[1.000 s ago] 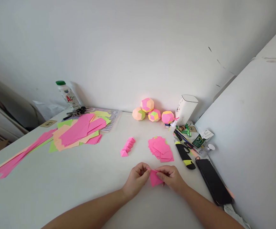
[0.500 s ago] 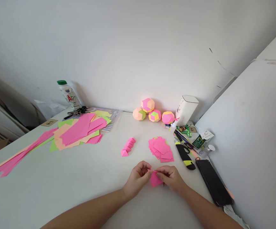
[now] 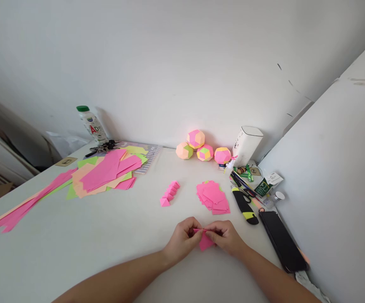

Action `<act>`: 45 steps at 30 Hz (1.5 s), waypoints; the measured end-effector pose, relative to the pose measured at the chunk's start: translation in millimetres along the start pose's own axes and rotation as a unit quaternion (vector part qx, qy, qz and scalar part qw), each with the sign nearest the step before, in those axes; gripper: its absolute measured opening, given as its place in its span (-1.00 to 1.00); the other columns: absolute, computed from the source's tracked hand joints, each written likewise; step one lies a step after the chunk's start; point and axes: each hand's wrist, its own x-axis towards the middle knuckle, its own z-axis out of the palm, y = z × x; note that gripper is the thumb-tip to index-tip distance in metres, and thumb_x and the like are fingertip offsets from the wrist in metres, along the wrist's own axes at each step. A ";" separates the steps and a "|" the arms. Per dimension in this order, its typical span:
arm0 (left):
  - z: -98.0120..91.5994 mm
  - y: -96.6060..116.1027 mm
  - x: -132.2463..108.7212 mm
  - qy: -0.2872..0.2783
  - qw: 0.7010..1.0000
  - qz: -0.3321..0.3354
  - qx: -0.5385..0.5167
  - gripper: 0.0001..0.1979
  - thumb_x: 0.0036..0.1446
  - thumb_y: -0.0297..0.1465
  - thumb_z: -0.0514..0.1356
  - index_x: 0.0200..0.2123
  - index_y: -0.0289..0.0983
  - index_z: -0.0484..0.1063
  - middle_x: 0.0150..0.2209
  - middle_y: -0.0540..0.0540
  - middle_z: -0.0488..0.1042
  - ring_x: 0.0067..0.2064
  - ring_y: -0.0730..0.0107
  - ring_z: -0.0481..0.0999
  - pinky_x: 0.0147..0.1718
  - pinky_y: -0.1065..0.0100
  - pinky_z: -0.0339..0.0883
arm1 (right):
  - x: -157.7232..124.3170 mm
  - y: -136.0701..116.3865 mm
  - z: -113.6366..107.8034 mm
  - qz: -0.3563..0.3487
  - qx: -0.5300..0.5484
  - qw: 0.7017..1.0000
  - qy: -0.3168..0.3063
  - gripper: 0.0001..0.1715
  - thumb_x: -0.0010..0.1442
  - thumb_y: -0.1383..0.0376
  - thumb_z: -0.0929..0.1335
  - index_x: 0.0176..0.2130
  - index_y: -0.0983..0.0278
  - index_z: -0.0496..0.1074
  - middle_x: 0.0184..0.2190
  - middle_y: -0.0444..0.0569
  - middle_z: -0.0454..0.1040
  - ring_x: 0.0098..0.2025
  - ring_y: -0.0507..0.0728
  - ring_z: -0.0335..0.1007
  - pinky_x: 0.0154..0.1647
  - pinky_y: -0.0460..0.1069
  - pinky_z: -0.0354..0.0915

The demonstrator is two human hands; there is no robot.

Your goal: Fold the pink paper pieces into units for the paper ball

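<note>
A small piece of pink paper (image 3: pixel 206 243) is pinched between my two hands at the front of the table. My left hand (image 3: pixel 185 238) grips its upper left edge between thumb and fingers. On the other side my right hand (image 3: pixel 225 236) pinches the upper right edge. The two thumbs nearly meet along the top of the paper. Beyond my right hand lies a loose stack of cut pink paper pieces (image 3: pixel 214 197). A short row of folded pink paper units (image 3: pixel 170 193) sits beyond my left hand.
Multicoloured paper balls (image 3: pixel 195 139) are piled against the wall beside a white container (image 3: pixel 248 145). At right lie a yellow-black utility knife (image 3: pixel 244 206) and a black phone (image 3: pixel 283 240). Coloured paper sheets (image 3: pixel 103 174), long paper strips (image 3: pixel 37 200) and a green-capped bottle (image 3: pixel 92 125) occupy the left.
My left hand has shifted slightly right and down, bringing the thumbs closer together along the paper's top edge. Both hands keep hold of the pink paper.
</note>
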 end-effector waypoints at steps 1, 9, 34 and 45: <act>-0.1 0.2 -0.2 0.003 1.000 -0.001 -0.003 -0.88 0.02 -0.38 0.12 -0.50 -0.29 0.26 -0.60 0.09 0.20 -0.57 0.56 0.11 -0.59 0.48 0.00 | -0.1 0.1 0.0 0.003 0.001 1.000 0.000 -0.72 0.11 0.17 0.37 -0.31 0.33 0.56 -0.58 -0.09 0.43 -0.59 0.00 0.23 -0.60 -0.11 0.19; -1.9 6.2 -0.1 0.051 0.991 -0.040 -0.121 -0.87 0.00 -0.37 0.12 -0.51 -0.27 0.21 -0.69 0.14 0.19 -0.62 0.58 0.14 -0.60 0.50 0.02 | 1.8 -0.9 -1.2 0.033 0.054 0.998 0.015 -0.69 0.08 0.14 0.38 -0.31 0.33 0.56 -0.59 -0.10 0.41 -0.61 -0.01 0.22 -0.63 -0.11 0.23; -2.3 4.2 -0.7 -0.046 0.997 0.001 -0.061 -0.75 0.00 -0.27 0.18 -0.55 -0.29 0.23 -0.59 0.07 0.22 -0.55 0.56 0.12 -0.55 0.47 0.01 | -1.1 -6.2 2.0 0.001 -0.011 0.999 0.053 -0.89 -0.02 0.38 0.30 -0.56 0.32 0.34 -0.66 -0.21 0.22 -0.63 -0.05 0.07 -0.63 -0.13 0.03; -3.2 5.6 1.6 -0.014 0.992 -0.036 -0.122 -0.69 0.02 -0.14 0.17 -0.49 -0.27 0.24 -0.69 0.15 0.17 -0.64 0.58 0.10 -0.60 0.48 -0.01 | -0.2 -4.4 -2.3 0.040 0.126 0.989 0.068 -0.75 0.08 0.11 0.33 -0.37 0.25 0.28 -0.65 -0.24 0.26 -0.66 -0.02 0.20 -0.64 -0.11 0.20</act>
